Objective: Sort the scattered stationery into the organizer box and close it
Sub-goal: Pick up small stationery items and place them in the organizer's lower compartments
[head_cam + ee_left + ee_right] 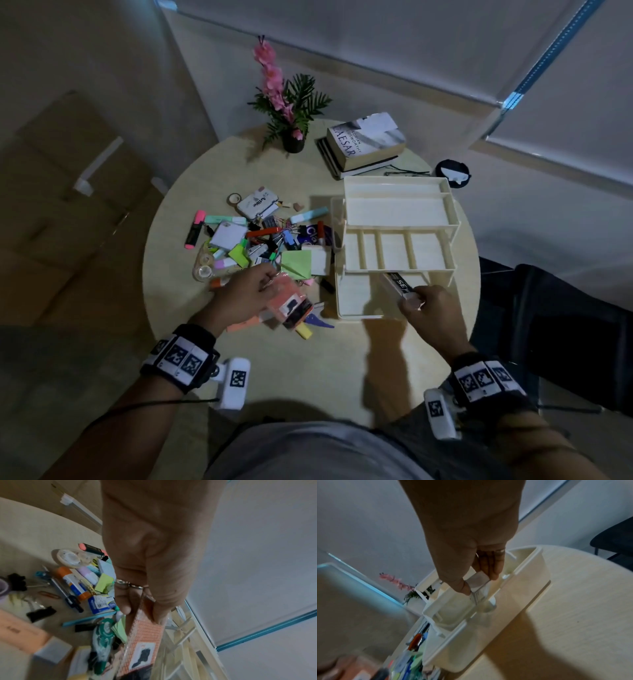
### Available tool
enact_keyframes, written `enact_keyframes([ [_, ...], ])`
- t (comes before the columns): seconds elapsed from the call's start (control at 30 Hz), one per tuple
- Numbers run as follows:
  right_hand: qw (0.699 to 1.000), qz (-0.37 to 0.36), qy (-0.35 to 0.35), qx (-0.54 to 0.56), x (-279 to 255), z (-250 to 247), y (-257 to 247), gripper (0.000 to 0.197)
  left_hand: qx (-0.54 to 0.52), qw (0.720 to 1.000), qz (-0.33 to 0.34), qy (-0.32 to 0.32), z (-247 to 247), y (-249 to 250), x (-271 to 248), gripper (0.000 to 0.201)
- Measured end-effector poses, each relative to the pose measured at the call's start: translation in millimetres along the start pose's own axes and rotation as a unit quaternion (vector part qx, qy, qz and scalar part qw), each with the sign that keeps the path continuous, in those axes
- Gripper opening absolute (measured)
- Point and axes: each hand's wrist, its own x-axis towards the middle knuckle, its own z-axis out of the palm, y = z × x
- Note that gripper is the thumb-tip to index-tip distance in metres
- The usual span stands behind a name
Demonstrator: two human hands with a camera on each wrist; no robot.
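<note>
A pile of scattered stationery [260,240] lies on the round table, left of the cream tiered organizer box [397,180], whose trays are fanned open. My left hand [253,294] pinches the top of an orange card packet [291,301] in clear plastic, above the pile's near edge. In the left wrist view, thumb and fingers grip the orange packet [144,635], which hangs down. My right hand [421,301] grips the near end of a long black-and-white packet [399,284], whose far end reaches under the middle tray into the bottom tray. In the right wrist view, the right hand [479,580] holds this pack [478,582] over the organizer [530,574].
A potted plant with pink flowers [291,137] and stacked books [364,144] stand at the table's back. A black round object [452,173] lies behind the organizer. A dark chair [565,325] stands to the right. Bare tabletop [308,370] lies near me.
</note>
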Motion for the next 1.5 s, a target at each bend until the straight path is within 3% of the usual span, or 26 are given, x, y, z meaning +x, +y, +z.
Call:
enact_keyframes([
  [0.1, 0.999, 0.002, -0.003, -0.039, 9, 13, 3, 0.027, -0.042, 0.999, -0.005, 0.024, 12, 18, -1, 0.016],
  [0.23, 0.996, 0.023, -0.056, -0.061, 23, 29, 9, 0.035, -0.093, 0.993, -0.035, 0.068, 33, 39, -2, 0.027],
  [0.43, 0.991, 0.021, -0.116, -0.057, 37, 39, 22, 0.045, -0.085, 0.993, -0.005, 0.085, 64, 52, 4, 0.017],
  [0.5, 0.993, -0.016, -0.095, -0.062, 36, 35, 24, 0.039, -0.072, 0.994, -0.006, 0.076, 73, 56, 9, 0.012],
  [0.6, 0.988, -0.144, -0.051, -0.015, 27, 26, 19, 0.019, -0.071, 0.996, -0.019, 0.041, 87, 67, 15, 0.016],
  [0.7, 0.955, -0.172, -0.192, 0.146, 17, 10, 3, 0.016, -0.072, 0.997, -0.012, 0.030, 103, 81, 22, 0.024],
  [0.77, 0.911, -0.134, -0.302, 0.246, 14, 4, -5, 0.021, -0.073, 0.997, -0.001, 0.036, 113, 87, 27, 0.025],
  [0.83, 0.888, -0.091, -0.347, 0.289, 14, 1, -7, 0.017, -0.080, 0.996, -0.012, 0.034, 123, 90, 31, 0.025],
  [0.9, 0.890, -0.045, -0.346, 0.295, 16, 0, -6, 0.013, -0.056, 0.997, -0.015, 0.041, 128, 91, 30, 0.020],
  [1.0, 0.890, 0.046, -0.333, 0.309, 25, 2, -5, 0.014, 0.018, 0.997, -0.009, 0.070, 130, 82, 23, 0.028],
  [1.13, 0.886, 0.110, -0.310, 0.326, 36, 14, -9, 0.019, 0.042, 0.996, -0.022, 0.077, 126, 64, 10, 0.028],
  [1.2, 0.881, 0.114, -0.299, 0.347, 40, 22, -17, 0.020, 0.046, 0.996, -0.019, 0.068, 123, 58, 4, 0.026],
  [1.33, 0.928, 0.095, -0.247, 0.263, 50, 39, -28, 0.014, 0.054, 0.997, -0.027, 0.055, 118, 49, -8, 0.026],
  [1.5, 0.960, 0.085, -0.213, 0.159, 56, 59, -27, 0.014, 0.044, 0.997, -0.026, 0.050, 110, 35, -20, 0.023],
])
